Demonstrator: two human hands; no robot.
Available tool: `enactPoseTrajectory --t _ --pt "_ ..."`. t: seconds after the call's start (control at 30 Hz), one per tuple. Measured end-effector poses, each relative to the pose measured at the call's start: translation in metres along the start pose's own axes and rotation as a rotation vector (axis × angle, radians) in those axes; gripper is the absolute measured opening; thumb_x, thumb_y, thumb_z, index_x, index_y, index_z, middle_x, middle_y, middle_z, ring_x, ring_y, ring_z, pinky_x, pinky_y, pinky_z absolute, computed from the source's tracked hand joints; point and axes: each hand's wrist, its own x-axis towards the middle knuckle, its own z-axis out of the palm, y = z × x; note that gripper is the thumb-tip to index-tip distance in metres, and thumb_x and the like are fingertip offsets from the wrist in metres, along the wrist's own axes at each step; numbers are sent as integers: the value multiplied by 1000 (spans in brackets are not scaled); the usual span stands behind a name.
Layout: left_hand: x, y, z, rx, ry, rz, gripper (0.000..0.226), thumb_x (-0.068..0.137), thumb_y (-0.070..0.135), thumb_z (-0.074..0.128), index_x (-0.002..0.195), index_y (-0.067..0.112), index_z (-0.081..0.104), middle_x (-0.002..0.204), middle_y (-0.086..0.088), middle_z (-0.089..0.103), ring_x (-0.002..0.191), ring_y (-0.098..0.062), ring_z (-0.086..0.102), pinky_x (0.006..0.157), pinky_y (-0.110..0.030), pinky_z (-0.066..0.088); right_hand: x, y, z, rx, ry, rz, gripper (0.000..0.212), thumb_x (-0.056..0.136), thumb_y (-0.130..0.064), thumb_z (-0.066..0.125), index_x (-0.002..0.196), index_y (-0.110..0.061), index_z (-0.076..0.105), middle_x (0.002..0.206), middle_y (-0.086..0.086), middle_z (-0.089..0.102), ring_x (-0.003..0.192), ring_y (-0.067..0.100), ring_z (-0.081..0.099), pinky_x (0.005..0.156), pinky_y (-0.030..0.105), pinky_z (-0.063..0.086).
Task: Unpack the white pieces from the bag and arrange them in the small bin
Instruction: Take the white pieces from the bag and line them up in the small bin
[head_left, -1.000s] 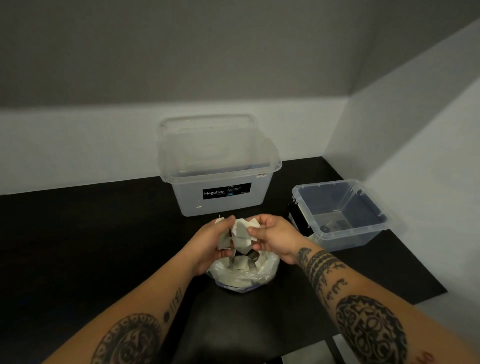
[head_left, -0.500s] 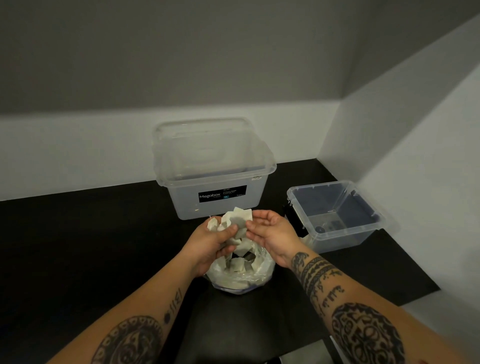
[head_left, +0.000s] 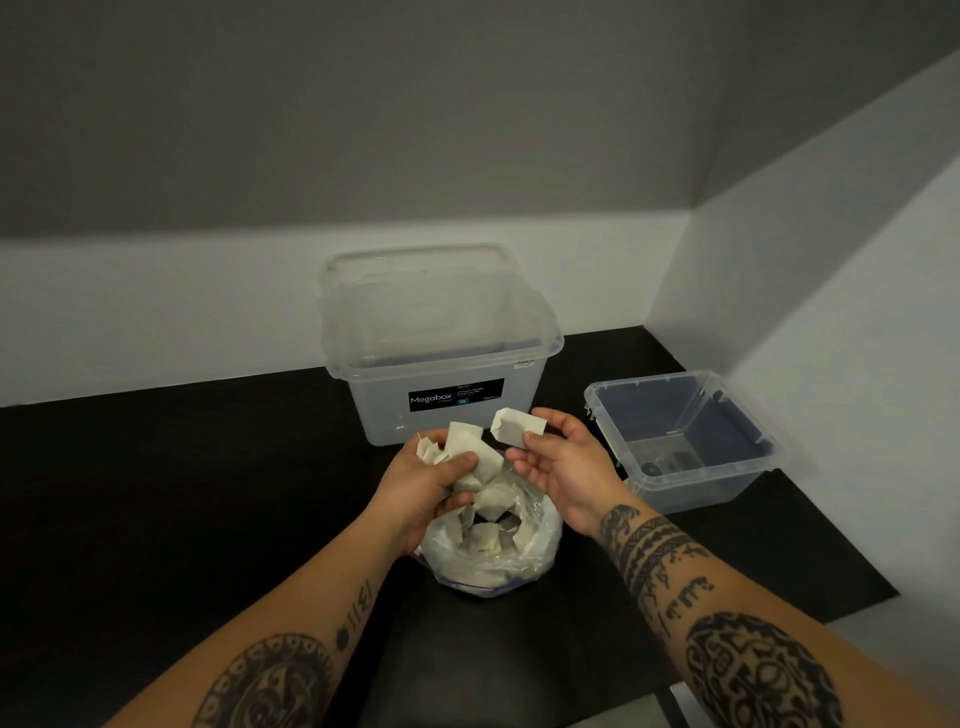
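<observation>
Pinching one flat white paper piece (head_left: 517, 427), the right hand (head_left: 563, 462) sits nearer the small clear plastic bin (head_left: 685, 436) at three o'clock; the left hand (head_left: 423, 480) clutches several.

The bag (head_left: 493, 564) is thin, crinkled clear plastic, slightly glossy. The pieces (head_left: 470, 454) look like matt, papery white. Both bins (head_left: 685, 441) are smooth translucent plastic; the table (head_left: 182, 493) is matt black.

Black table (head_left: 156, 493); on it large clear bin (head_left: 441, 353); small bin (head_left: 685, 436); bag (head_left: 493, 556).
</observation>
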Motion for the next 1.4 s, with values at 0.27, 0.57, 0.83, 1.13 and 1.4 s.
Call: enactPoseTrajectory --t 0.27,0.57,0.83,1.13,1.4 --pt "4 -1 4 61 13 65 21 87 8 80 103 12 67 87 -9 76 69 -17 70 59 -27 55 -7 5 15 -100 35 14 7 95 -9 66 100 -13 67 90 5 70 68 10 62 54 22 43" --pt "3 -3 3 38 -55 76 20 88 15 79 106 10 70 91 -10 77 77 -19 73 61 -28 55 -8 19 16 -408 79 -73 14 88 -17 77 99 -12 70 83 0 69 61 2 62 52 16 48" --pt "1 2 3 86 -129 -29 23 94 19 73 115 11 70 100 -9 78 85 -16 75 64 -25 57 -4 1 8 -689 -108 -48 18 96 -28 70 106 -14 72 94 -1 75 79 6 69 62 16 51" --pt "9 1 1 -180 -5 -132 19 95 14 70 113 6 70 103 -13 79 87 -24 77 60 -25 61 1 8 0 -432 -128 4 13 95 -26 69 102 -14 69 98 2 74 91 19 69 81 35 55" --pt "12 3 4 -145 12 -149 31 97 28 69 123 10 71 112 -8 78 84 -16 74 50 -20 52 -1 23 7 -683 -50 -154 15 90 -22 76 100 -12 71 94 5 77 85 20 75 75 31 60"
